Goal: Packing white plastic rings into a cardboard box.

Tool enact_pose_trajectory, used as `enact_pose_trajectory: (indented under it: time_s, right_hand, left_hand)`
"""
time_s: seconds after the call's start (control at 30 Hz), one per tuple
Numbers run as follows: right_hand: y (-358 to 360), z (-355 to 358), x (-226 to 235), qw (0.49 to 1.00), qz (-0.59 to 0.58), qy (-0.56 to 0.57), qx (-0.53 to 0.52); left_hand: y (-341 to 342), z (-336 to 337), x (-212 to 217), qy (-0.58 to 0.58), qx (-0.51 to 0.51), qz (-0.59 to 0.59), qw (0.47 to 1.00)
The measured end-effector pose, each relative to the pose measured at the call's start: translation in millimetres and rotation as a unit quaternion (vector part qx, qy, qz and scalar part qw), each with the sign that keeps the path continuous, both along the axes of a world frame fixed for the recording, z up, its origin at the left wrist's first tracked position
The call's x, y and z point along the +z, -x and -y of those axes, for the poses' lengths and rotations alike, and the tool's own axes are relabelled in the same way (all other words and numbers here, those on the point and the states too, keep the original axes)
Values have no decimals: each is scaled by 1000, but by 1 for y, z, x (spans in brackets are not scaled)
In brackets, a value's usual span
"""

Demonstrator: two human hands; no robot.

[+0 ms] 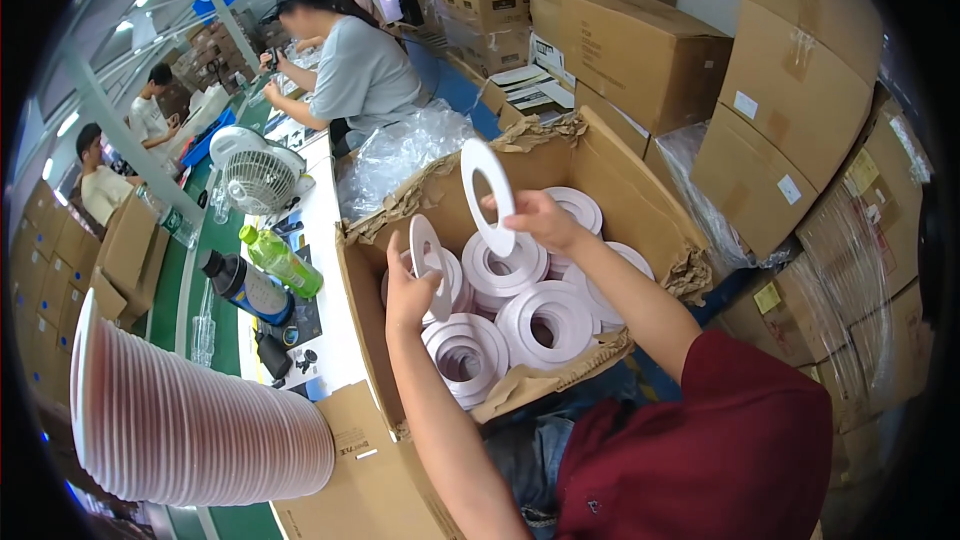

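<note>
Over an open cardboard box point(625, 165), my right hand point(545, 220) pinches a flat white ring point(477, 180) by its lower edge and holds it upright. My left hand point(408, 290) grips another white ring point(421, 240), tilted nearly edge-on, at the left side of the box. Below both hands, several stacks of white rings point(548, 320) fill the box, their round holes facing up. The box's torn flaps are folded outward along the rim.
A tall stack of nested white rings point(210, 420) stands at left on cardboard. Beside it on the table are a dark bottle point(245, 285), a green bottle point(280, 260) and a fan point(260, 175). Bubble wrap point(400, 155) lies behind the box; cartons point(640, 50) rise at right. A co-worker point(360, 70) sits beyond.
</note>
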State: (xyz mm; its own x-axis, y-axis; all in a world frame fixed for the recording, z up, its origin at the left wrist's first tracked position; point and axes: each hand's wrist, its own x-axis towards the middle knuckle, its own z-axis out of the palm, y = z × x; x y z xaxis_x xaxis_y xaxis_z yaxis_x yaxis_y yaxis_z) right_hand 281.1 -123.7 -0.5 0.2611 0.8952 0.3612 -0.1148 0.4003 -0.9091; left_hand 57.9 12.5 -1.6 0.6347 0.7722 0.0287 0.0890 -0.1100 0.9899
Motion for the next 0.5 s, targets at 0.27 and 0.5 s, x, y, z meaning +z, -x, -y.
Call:
enact_pose_trajectory:
  time_s: [0.27,0.5]
  right_hand:
    - [-14,-9,-15,977,-64,177,-99]
    - [-15,-6,0,981,-81,-5,-173]
  left_hand:
    - [0,7,11,-26,19,27,999]
    - [-4,-6,-12,-127,13,-16,992]
